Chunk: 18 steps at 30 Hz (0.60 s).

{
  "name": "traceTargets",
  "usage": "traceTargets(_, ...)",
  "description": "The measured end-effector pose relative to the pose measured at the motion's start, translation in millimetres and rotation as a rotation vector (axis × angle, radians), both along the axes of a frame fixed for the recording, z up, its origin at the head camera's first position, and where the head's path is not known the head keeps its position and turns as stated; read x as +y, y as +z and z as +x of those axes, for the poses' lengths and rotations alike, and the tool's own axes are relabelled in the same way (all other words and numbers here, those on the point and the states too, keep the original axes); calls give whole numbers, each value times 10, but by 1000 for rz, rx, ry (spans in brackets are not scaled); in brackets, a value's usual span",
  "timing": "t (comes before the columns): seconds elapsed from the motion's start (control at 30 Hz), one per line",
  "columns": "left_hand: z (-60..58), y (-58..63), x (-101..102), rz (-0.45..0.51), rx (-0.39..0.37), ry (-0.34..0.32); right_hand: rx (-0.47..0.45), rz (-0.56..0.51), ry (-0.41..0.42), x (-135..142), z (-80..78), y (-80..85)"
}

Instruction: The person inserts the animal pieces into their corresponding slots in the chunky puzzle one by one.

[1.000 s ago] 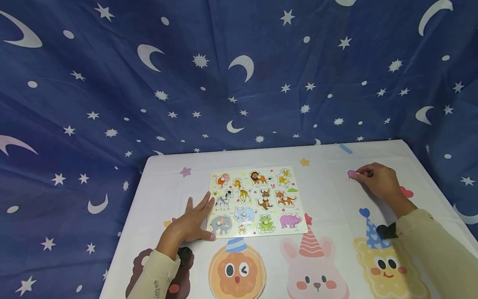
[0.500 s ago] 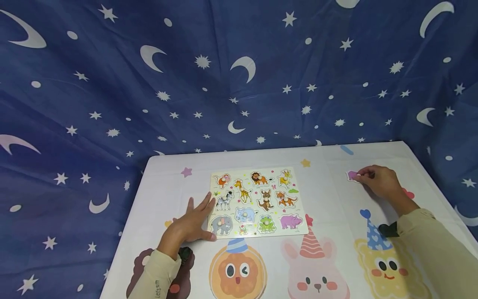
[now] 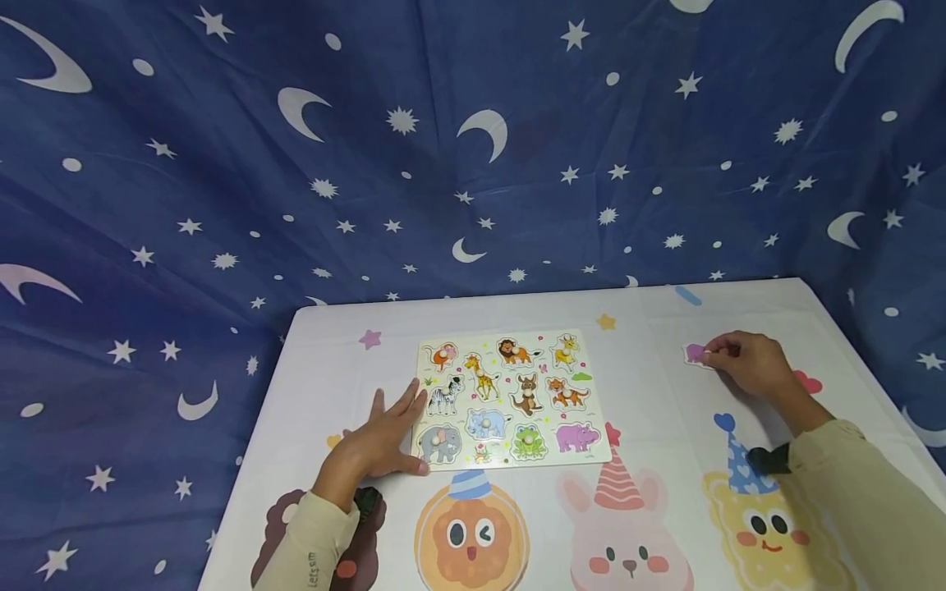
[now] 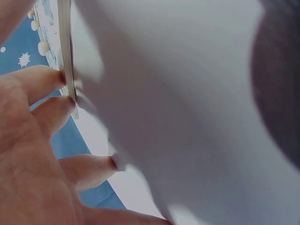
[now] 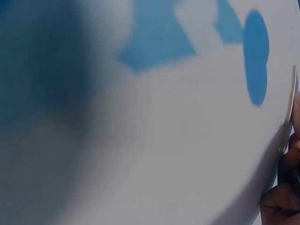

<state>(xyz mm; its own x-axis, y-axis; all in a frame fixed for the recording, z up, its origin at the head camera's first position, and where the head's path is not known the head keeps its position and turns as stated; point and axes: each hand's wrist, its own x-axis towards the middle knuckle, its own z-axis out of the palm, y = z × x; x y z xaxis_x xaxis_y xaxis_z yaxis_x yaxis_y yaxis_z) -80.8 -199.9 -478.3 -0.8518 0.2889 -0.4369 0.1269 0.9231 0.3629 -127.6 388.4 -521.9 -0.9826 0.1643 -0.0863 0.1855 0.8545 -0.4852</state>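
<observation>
A pale wooden knob puzzle board (image 3: 473, 341) lies on the table, filled with animal pictures such as a lion, a giraffe and a frog. At its left edge rests my left hand (image 3: 375, 439), fingers spread; in the left wrist view two fingertips touch the board's side (image 4: 68, 51). Far to the right, my right hand (image 3: 755, 365) pinches a purple hippo puzzle piece (image 3: 693, 354) between thumb and fingers, close over the table. Part of the piece is hidden by the fingertips. The board's purple hippo picture (image 3: 577, 438) shows no knob, unlike many of the others.
A white tablecloth (image 3: 650, 394) printed with cartoon characters, stars and hearts covers the table. Behind it hangs a dark blue curtain (image 3: 547, 230) with moons and stars. The table's back edge runs past the board and the right hand.
The right hand, still pinching the hippo piece, has moved slightly toward the person. The left hand and the board have stayed in place.
</observation>
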Motion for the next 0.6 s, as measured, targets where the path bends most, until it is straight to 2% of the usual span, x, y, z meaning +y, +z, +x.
traceTargets(0.2, 1, 27, -5, -1, -4, 1, 35, -13, 64, -156, 73, 0)
traceTargets(0.47, -3, 31, -9, 4, -6, -6, 35, -31, 122, -384, 192, 18)
traceTargets(0.6, -7, 14, -5, 6, -13, -10, 80, -53, 181, -489, 286, 25)
